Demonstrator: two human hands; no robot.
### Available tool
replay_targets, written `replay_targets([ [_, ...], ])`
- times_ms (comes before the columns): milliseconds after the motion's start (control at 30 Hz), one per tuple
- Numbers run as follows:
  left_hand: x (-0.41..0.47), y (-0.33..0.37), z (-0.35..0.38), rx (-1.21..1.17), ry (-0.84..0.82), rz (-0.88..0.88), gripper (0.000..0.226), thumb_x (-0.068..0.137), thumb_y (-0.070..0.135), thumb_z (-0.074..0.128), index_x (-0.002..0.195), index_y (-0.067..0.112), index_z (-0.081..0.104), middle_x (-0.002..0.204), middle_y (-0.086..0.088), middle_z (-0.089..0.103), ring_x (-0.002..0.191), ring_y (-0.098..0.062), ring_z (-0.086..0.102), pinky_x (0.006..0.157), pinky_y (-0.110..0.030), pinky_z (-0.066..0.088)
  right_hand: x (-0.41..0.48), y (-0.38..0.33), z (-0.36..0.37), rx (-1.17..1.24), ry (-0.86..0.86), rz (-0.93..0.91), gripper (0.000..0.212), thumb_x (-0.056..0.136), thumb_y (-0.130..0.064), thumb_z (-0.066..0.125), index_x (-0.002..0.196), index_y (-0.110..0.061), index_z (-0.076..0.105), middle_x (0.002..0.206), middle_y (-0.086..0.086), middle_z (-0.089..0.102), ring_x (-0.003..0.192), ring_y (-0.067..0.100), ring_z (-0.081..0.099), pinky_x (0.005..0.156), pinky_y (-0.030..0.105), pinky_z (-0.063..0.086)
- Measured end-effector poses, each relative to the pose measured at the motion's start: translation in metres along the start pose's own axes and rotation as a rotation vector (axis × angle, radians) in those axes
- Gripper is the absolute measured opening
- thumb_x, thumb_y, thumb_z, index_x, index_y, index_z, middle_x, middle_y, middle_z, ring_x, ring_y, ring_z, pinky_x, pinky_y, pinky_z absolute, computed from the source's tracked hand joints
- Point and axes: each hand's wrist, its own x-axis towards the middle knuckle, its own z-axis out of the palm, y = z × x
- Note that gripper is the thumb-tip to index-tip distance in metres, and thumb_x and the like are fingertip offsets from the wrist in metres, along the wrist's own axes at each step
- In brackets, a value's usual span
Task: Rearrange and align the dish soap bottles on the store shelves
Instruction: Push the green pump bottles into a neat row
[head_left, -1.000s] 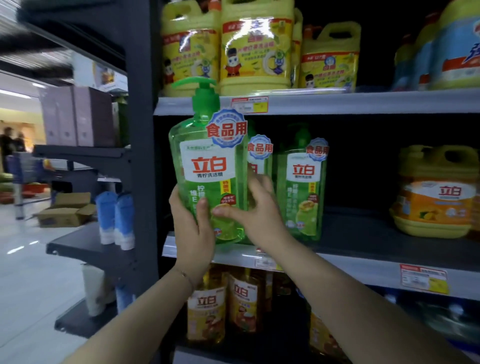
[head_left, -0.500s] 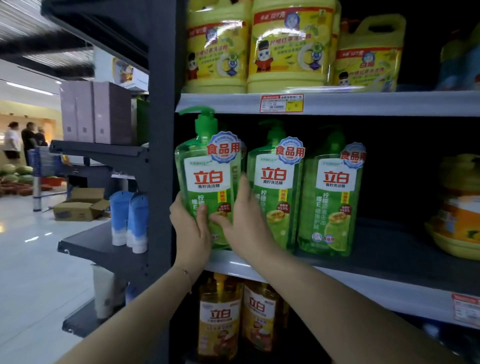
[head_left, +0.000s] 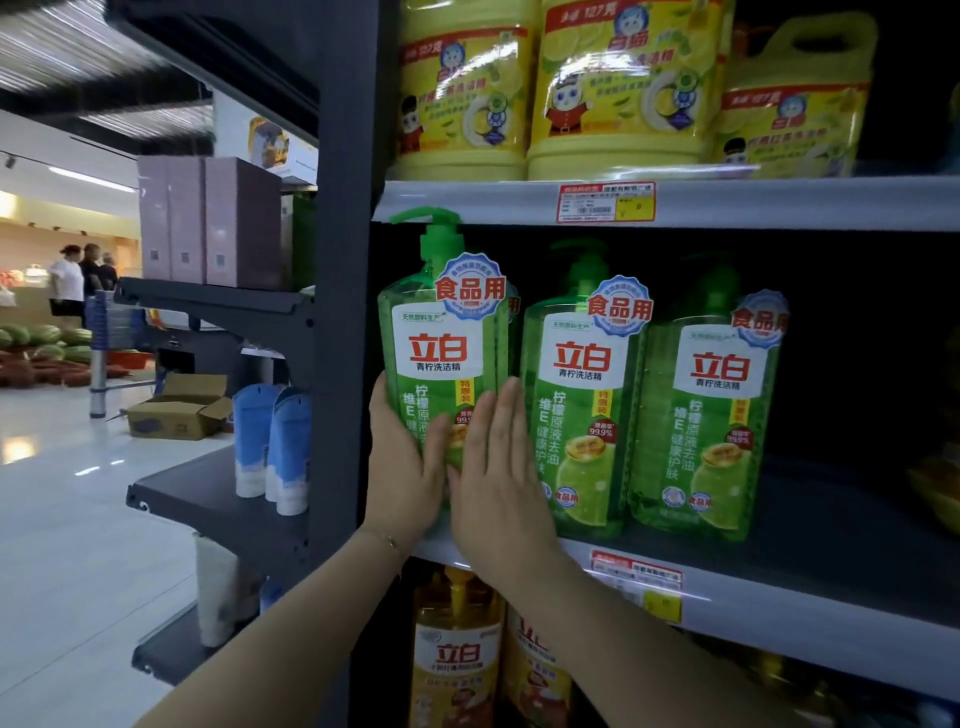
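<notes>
- Head view: the first green bottle (head_left: 441, 353) is seen at the left end of the middle shelf (head_left: 779, 613), just beside the dark post (head_left: 343, 312). Its label faces out, and the second green bottle (head_left: 587, 405) and third green bottle (head_left: 711, 415) stand to its right.
- The lower left side of the first bottle is gripped by the left hand (head_left: 402, 467), with the thumb laid across the front. The right hand (head_left: 498, 483) is pressed flat against its lower right front, fingers straight and together, with nothing enclosed.
- The base is hidden behind both hands, so it cannot be told whether it is fully seated on the shelf.
- The bottle is judged to be in the course of being squared up with its neighbours.
- If it is pushed too far right, the second bottle could be knocked. These bottles are tall and narrow, so the row might be toppled.
- The pump (head_left: 431, 223) sits close under the upper shelf (head_left: 805, 200), and could be caught on that edge if the bottle is lifted.
- If the bottle is let go while its base overhangs the front lip, it could tip forward and be dropped.
- If it is twisted by the one-sided grip, the label could be left askew.
</notes>
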Motion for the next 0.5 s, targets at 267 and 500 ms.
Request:
replay_targets([
  [267,-0.002,0.001,-0.002,-0.005,-0.008,-0.04,0.079,0.084,0.037,0.056,0.145,0.008,0.015,0.13,0.007,0.045,0.118,0.0,0.051,0.101,-0.022,0.046,0.0,0.012,0.01,-0.11,0.06,-0.083,0.068,0.101,-0.042,0.001,0.147,0.007,-0.01,0.153,0.028,-0.02,0.144,0.033,-0.002,0.112,0.046,0.018],
  [500,0.002,-0.008,0.001,0.051,0.059,0.004,0.081,0.088,0.042,0.054,0.148,0.007,0.011,0.146,-0.007,0.032,0.133,-0.015,0.039,0.109,-0.032,0.037,0.002,0.014,0.015,-0.104,0.15,-0.116,0.066,0.102,-0.042,0.003,0.147,0.005,-0.009,0.152,0.028,-0.021,0.144,0.033,0.0,0.113,0.042,0.02],
])
